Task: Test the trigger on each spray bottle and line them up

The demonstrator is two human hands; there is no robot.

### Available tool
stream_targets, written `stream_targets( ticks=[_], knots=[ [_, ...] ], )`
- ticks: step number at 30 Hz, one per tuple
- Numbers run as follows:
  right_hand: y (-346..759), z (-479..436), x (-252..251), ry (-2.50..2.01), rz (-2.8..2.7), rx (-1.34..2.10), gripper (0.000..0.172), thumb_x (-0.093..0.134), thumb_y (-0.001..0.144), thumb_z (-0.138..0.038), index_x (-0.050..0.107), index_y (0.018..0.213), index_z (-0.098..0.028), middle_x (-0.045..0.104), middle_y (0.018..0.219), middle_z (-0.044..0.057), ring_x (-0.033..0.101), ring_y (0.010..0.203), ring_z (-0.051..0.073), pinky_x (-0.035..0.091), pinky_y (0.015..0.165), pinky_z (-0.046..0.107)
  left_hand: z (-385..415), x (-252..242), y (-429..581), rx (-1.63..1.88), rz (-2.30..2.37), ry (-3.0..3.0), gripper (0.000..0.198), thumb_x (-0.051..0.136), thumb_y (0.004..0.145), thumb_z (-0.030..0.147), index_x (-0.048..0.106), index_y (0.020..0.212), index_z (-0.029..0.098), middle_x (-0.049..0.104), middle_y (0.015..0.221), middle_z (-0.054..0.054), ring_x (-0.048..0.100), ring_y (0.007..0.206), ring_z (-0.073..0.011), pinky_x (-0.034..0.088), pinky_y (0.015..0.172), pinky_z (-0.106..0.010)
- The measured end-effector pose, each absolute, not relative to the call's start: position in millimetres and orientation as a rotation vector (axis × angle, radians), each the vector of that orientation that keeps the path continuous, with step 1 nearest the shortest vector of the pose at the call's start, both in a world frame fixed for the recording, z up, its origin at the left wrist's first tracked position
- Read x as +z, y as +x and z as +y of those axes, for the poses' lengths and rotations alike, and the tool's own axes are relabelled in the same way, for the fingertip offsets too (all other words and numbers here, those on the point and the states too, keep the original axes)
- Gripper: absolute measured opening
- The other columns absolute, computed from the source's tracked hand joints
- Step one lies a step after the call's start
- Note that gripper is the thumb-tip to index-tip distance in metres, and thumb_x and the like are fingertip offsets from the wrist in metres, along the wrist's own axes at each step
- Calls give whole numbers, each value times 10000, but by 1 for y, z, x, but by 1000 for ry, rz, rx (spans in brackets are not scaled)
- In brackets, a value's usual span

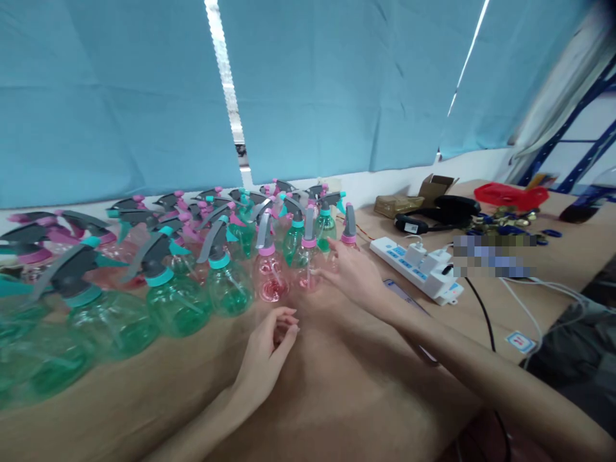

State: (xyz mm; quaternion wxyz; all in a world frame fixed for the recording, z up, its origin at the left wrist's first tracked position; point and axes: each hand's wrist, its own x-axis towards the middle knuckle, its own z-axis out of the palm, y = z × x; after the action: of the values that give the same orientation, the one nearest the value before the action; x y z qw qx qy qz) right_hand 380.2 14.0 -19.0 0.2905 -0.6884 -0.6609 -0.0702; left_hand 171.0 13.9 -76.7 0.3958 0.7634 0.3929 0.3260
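My right hand (353, 273) is at the right side of a small pink spray bottle (308, 264) with a grey trigger head. Its thumb reaches the front of the bottle and its fingers are apart; I cannot tell whether they press on it. Another pink spray bottle (272, 276) stands just to the left, and a third pink-collared one (350, 224) is partly behind my right hand. My left hand (269, 346) hovers low over the table, loosely curled with a gap between thumb and fingers, holding nothing. Close by on its left is a green spray bottle (231, 290).
Rows of green and pink spray bottles fill the left and back of the brown table (337, 378). A white power strip (416, 268) with plugs and cables lies right, a phone (407, 295) under my right forearm. Farther right are a red tray (510, 194) and a cardboard box (436, 187).
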Motion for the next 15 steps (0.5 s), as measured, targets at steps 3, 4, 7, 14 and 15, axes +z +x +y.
stream_targets(
  ticks=[3, 4, 7, 14, 15],
  knots=[
    [399, -4, -14, -1879, -1711, -95, 293, 602, 810, -331, 580, 1077, -212, 712, 922, 74, 667, 850, 272, 483, 686, 370, 16, -76, 177, 832, 970, 1939, 202, 470, 885, 340, 534, 1019, 203, 621, 942, -66, 626, 853, -210, 520, 748, -370],
    [406, -9, -13, -1901, -1687, -83, 206, 591, 816, -329, 607, 995, -227, 716, 869, 51, 670, 806, 257, 480, 666, 359, 16, -76, 179, 831, 966, 1933, 199, 472, 883, 340, 537, 1014, 205, 622, 941, -66, 628, 850, -211, 527, 727, -360],
    [427, -11, -15, -1938, -1595, -173, 210, 565, 827, -399, 630, 916, -220, 705, 876, 74, 655, 835, 284, 478, 704, 402, 18, -77, 185, 828, 950, 1917, 186, 482, 877, 342, 544, 991, 210, 628, 922, -59, 636, 841, -213, 541, 682, -340],
    [459, 29, -43, -1767, -1604, -73, 791, 729, 671, -477, 423, 1286, -85, 552, 1246, 224, 547, 1125, 340, 434, 897, 461, 17, -77, 191, 833, 921, 1944, 174, 494, 872, 349, 554, 965, 215, 645, 866, -43, 645, 788, -199, 542, 681, -341],
    [459, 33, -46, -1744, -1623, -54, 804, 730, 671, -472, 407, 1299, -88, 548, 1251, 223, 549, 1124, 331, 438, 893, 451, 17, -77, 192, 832, 922, 1947, 173, 496, 871, 347, 554, 962, 212, 646, 862, -43, 646, 783, -198, 541, 685, -343]
  ],
)
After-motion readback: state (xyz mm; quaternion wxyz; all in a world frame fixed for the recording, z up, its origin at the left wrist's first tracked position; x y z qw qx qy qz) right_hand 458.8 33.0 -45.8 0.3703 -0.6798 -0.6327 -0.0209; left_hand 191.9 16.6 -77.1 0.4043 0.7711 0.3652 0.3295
